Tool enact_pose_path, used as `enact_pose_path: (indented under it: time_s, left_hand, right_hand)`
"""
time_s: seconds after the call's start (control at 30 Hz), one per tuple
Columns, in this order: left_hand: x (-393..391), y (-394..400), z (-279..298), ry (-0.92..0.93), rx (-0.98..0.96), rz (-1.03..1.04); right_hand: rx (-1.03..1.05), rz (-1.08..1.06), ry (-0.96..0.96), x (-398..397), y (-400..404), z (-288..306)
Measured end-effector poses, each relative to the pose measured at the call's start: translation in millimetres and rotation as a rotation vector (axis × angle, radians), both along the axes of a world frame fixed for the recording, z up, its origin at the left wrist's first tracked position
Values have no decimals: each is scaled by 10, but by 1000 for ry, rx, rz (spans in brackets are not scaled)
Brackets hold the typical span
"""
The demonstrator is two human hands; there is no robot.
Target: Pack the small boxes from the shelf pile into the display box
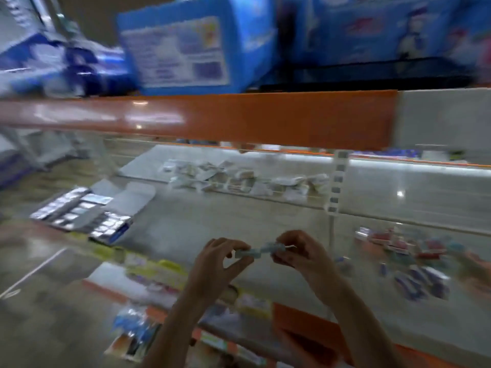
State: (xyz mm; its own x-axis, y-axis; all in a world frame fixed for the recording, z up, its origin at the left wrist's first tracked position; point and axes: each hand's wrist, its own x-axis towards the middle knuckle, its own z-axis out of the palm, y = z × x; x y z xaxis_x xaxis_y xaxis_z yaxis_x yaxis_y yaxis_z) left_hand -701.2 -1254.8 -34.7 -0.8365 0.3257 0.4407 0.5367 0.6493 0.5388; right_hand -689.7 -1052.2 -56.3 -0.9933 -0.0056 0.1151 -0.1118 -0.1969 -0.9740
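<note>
Both hands — left (pixel 225 254), right (pixel 295 251) — share a pinching grip on one small box (pixel 259 252) above the shelf (pixel 212 221).

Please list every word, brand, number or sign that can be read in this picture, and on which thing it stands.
None can be read; the frame is motion-blurred.
Blue carton: printed white panel, blurred.
Small box pinched between left hand and right hand: too small.
Display box: packs show no legible print.
Shelf-edge labels: blurred.
</note>
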Motion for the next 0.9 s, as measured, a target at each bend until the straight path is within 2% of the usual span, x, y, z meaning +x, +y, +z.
enact_pose_path:
  time_s: [0.17,0.33,0.4,0.67,0.8,0.9]
  left_hand:
    - [6,-1197,-18,-119,24,164]
    - [-53,-2245,-69,-252,18,186]
    - [-89,-2598,-108,-279,72,200]
    - [-555,-3762,-296,-333,45,233]
    - [-966,-4273,-237,-290,78,222]
    - [-1351,-4610,-136,-281,132,224]
  right_hand:
    - [28,32,-69,-267,-1251,-19]
    - [102,98,-78,-441,-2297,-56]
    - [141,136,-89,-519,-2630,-69]
    - [272,234,-41,-1111,-3687,-33]
    - [306,248,42,-1571,-4201,55]
    - [461,218,116,-1976,-4516,159]
